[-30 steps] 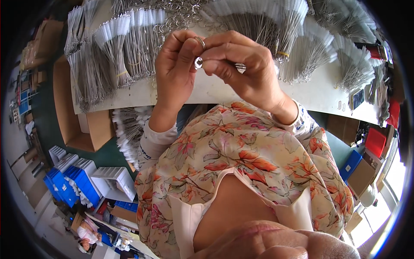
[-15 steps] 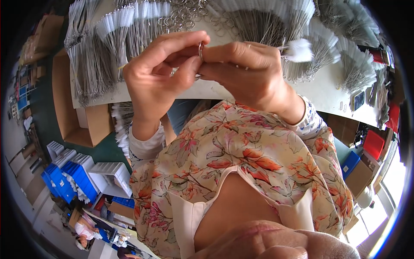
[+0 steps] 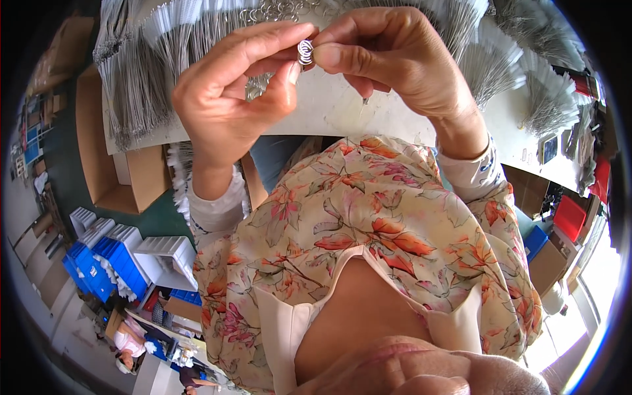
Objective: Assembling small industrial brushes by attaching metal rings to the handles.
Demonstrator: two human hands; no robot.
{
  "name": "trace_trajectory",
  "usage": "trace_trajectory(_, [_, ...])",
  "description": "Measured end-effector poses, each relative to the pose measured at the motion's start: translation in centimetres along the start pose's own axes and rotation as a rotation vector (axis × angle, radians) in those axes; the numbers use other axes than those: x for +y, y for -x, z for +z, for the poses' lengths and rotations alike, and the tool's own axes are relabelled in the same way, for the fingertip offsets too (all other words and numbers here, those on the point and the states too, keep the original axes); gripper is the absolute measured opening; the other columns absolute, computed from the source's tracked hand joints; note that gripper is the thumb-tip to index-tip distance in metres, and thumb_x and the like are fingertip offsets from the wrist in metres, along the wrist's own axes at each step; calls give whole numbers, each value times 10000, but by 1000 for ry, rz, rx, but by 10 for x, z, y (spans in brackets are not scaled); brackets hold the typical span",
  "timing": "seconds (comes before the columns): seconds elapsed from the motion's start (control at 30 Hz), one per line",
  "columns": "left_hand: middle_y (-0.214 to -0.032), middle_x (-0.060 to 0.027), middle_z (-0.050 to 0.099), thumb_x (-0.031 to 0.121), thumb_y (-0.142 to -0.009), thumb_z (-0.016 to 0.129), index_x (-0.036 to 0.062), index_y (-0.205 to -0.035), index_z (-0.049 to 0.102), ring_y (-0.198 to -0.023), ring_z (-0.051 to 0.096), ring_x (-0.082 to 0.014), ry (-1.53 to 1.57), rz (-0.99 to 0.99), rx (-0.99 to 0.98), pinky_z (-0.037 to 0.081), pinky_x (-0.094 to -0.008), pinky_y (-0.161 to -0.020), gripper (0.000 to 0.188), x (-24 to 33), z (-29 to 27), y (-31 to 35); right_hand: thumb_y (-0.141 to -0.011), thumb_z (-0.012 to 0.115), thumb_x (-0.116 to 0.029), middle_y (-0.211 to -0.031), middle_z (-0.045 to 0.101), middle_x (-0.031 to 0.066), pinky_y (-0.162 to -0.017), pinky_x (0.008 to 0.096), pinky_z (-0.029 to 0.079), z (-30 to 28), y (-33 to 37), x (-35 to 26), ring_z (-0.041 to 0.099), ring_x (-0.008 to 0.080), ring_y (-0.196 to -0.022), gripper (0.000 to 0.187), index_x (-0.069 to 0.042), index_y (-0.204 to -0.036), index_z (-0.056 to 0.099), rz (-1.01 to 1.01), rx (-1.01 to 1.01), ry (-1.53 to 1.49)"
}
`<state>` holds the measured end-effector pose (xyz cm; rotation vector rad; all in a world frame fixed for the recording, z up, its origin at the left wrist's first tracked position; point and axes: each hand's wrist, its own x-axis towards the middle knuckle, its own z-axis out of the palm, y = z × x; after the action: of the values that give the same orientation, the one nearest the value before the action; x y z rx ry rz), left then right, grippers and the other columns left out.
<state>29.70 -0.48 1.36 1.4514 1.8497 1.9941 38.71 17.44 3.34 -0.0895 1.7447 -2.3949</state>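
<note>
Over the near edge of the table, my left hand [image 3: 227,92] and my right hand [image 3: 401,62] meet at their fingertips. Pinched between them is a small silver metal ring [image 3: 305,52], with several curved, stripe-like lines showing on it. Forefinger and thumb of the left hand grip its left side; the right thumb and forefinger press on its right side. A thin metal end [image 3: 365,101] pokes out below my right fingers; what it belongs to is hidden. Behind the hands lie loose silver rings [image 3: 280,10] and thin wire brushes [image 3: 141,85] with white bristles.
More wire brushes [image 3: 494,62] are heaped on the right of the white table [image 3: 395,122]. An open cardboard box [image 3: 148,178] stands at the left, near blue bins [image 3: 122,266] and a white crate [image 3: 168,260]. Another person [image 3: 128,336] sits at the lower left.
Both hands have risen away from me, and the ring has turned to show its striped face. My right hand has rotated, and the white brush tip beside it is out of sight.
</note>
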Motion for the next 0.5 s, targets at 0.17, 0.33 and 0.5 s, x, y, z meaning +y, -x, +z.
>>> trace_trajectory(0.17, [-985,-158,626,-167,-696,595,-87,-972,624,-818,637,-164,51,-59,-138,557,-236,-706,289,6,-5,0,-834,646,-184,-636,564,-15,-433,175,328,17,11,3,478,32,-520,166,-22,-871,647,84,252,311])
trace_trajectory(0.33, [-987,-156,627,-160,-702,594,-84,-972,626,-832,630,-155,-40,-34,-125,551,-234,-712,283,6,-7,5,-805,675,-136,-675,595,-4,-456,179,379,20,10,21,499,33,-538,142,-11,-869,653,-2,243,212])
trace_trajectory(0.5, [-993,-156,626,-160,-718,582,-80,-982,623,-856,625,-160,36,-104,-118,545,-235,-729,279,4,-9,14,-810,662,-100,-713,597,-2,-471,182,388,23,8,17,488,35,-545,114,-4,-871,653,-72,241,424])
